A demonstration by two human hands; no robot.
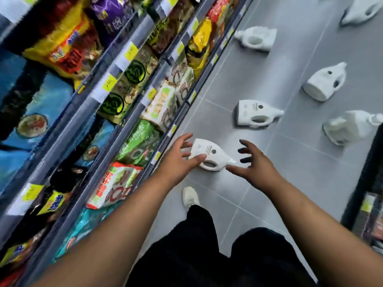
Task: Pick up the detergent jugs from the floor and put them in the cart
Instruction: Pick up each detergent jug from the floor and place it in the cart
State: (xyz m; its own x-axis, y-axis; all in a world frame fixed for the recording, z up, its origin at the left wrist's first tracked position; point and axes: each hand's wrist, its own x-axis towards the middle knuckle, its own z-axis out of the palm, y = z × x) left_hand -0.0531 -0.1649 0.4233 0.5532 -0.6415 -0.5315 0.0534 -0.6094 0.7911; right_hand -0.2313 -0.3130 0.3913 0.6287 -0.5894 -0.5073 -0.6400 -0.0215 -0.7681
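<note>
Several white detergent jugs lie on their sides on the grey tiled floor. The nearest jug [213,155] rests close to the shelf base, spout pointing right. My left hand [178,157] hovers over its left end with fingers spread, the thumb across the jug's body. My right hand [251,163] is open just right of the spout, holding nothing. Farther up the aisle lie a second jug [256,116], a third jug [326,84], a fourth jug [258,39], one at the right edge [348,126] and one at the top right [362,10]. No cart is in view.
Store shelves [116,125] packed with snack bags and yellow price tags run along the left. A dark shelf unit [371,183] stands at the right edge. My white shoe [190,196] and dark trousers are below the hands.
</note>
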